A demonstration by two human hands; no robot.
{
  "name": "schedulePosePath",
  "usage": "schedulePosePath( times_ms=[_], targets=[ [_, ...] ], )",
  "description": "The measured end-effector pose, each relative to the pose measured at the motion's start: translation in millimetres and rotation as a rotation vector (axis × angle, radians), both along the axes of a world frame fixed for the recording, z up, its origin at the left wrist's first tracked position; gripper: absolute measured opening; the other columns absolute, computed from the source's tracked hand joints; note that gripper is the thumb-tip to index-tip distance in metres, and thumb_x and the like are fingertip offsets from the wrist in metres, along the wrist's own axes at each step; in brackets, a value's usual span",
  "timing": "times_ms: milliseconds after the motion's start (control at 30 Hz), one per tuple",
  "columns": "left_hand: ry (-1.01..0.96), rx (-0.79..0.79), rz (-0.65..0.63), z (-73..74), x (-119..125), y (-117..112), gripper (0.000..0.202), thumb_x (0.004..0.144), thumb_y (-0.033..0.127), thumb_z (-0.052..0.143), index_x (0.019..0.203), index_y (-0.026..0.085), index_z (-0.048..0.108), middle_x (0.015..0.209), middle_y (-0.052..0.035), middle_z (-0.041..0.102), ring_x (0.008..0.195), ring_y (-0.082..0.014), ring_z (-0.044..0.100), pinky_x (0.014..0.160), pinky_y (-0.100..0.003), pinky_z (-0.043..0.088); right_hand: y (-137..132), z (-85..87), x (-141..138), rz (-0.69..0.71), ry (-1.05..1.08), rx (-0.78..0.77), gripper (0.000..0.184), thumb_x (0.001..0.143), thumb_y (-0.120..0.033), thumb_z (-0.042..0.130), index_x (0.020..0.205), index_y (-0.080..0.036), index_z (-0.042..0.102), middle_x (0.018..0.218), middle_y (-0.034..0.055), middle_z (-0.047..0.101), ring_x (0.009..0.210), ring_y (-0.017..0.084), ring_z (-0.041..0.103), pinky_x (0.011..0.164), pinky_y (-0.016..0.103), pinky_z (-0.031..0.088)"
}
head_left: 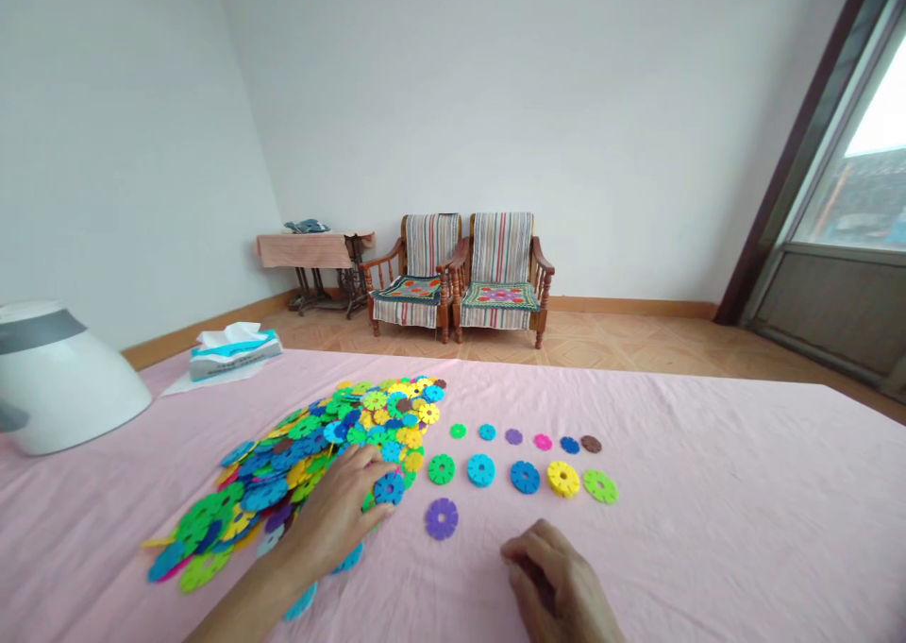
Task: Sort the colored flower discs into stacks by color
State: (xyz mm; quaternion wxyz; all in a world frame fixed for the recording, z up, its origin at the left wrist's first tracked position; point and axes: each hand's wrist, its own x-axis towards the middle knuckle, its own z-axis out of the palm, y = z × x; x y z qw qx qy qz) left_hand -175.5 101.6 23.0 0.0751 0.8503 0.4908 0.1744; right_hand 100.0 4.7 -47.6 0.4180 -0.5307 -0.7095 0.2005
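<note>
A heap of coloured plastic snowflake discs (297, 464) lies on the pink tablecloth (708, 511). My left hand (332, 520) rests flat on the heap's near edge, fingers spread, fingertips touching a blue disc (389, 488). To the right, discs are laid out in rows: a back row of small ones (524, 437), a row of larger ones (524, 476), and a lone purple disc (442, 518) in front. My right hand (559, 582) lies on the cloth below the rows, fingers curled under; I cannot see anything in it.
A tissue pack (233, 350) and a white rounded appliance (57, 379) stand at the table's left. Beyond the table are two striped wooden armchairs (460, 275), a small covered side table (315, 251) and a window (856, 171) at right.
</note>
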Motion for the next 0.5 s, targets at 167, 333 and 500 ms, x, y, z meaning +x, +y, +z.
schedulePosePath(
  times_ms=[167, 333, 500],
  targets=[
    [-0.057, -0.020, 0.026, 2.6, 5.2, -3.7, 0.026, 0.071, 0.015, 0.066, 0.095, 0.024, 0.064, 0.098, -0.0027, 0.064, 0.100, -0.0244, 0.055, 0.087, -0.034, 0.040, 0.4, -1.8, 0.1, 0.001, -0.002, 0.004, 0.019, 0.086, -0.021, 0.044, 0.085, -0.020, 0.062, 0.080, 0.0051, 0.059, 0.070, 0.015, 0.058, 0.062, 0.024, 0.044],
    [-0.166, -0.091, 0.069, 1.8, 6.9, -4.0, 0.024, 0.073, 0.013, 0.057, 0.094, 0.024, 0.063, 0.087, -0.0001, 0.064, 0.082, -0.0198, 0.059, 0.075, -0.029, 0.042, 0.3, -2.7, 0.3, 0.000, 0.016, 0.029, 0.016, 0.085, -0.019, 0.046, 0.084, -0.021, 0.062, 0.078, 0.0037, 0.058, 0.070, 0.015, 0.058, 0.063, 0.023, 0.044],
    [-0.465, -0.190, 0.103, 3.9, 6.3, 0.0, 0.018, 0.078, 0.027, 0.058, 0.094, 0.020, 0.063, 0.077, 0.0010, 0.064, 0.069, -0.0160, 0.058, 0.066, -0.026, 0.045, -0.2, -0.6, -0.2, -0.005, -0.003, 0.018, 0.017, 0.085, -0.019, 0.045, 0.084, -0.021, 0.062, 0.078, 0.0040, 0.058, 0.070, 0.015, 0.057, 0.061, 0.024, 0.044]
  ],
)
